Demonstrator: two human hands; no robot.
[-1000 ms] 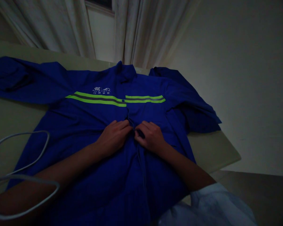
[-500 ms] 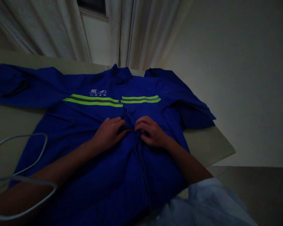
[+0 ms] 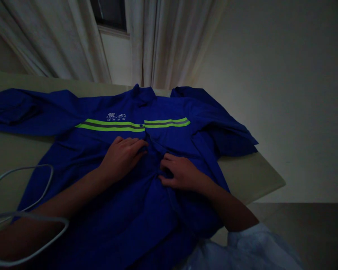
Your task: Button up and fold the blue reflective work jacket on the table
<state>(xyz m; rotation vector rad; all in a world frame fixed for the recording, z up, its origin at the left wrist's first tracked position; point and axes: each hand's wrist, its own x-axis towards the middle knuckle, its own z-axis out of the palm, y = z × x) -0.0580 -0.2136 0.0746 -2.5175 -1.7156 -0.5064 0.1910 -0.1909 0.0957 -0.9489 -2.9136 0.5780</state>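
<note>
A blue work jacket (image 3: 107, 195) with yellow-green reflective stripes and a white chest logo lies front-up on a pale table (image 3: 250, 176). My left hand (image 3: 121, 155) rests on the left front panel beside the closure, fingers stretched out flat on the cloth. My right hand (image 3: 178, 172) sits a little lower on the right side of the closure, fingers curled and pinching the fabric edge. What sits between those fingertips is too small and dark to make out. Both sleeves spread out to the sides.
A white cable (image 3: 23, 210) loops over the table's left side and across my left forearm. Pale curtains (image 3: 157, 41) and a dark window (image 3: 109, 15) stand behind the table. The table's right corner drops off toward a bare wall and floor. A white sleeve (image 3: 247, 247) covers my right upper arm.
My right hand has slid down the closure toward me. My left hand has flattened and shifted slightly left. The view has tilted a little.
</note>
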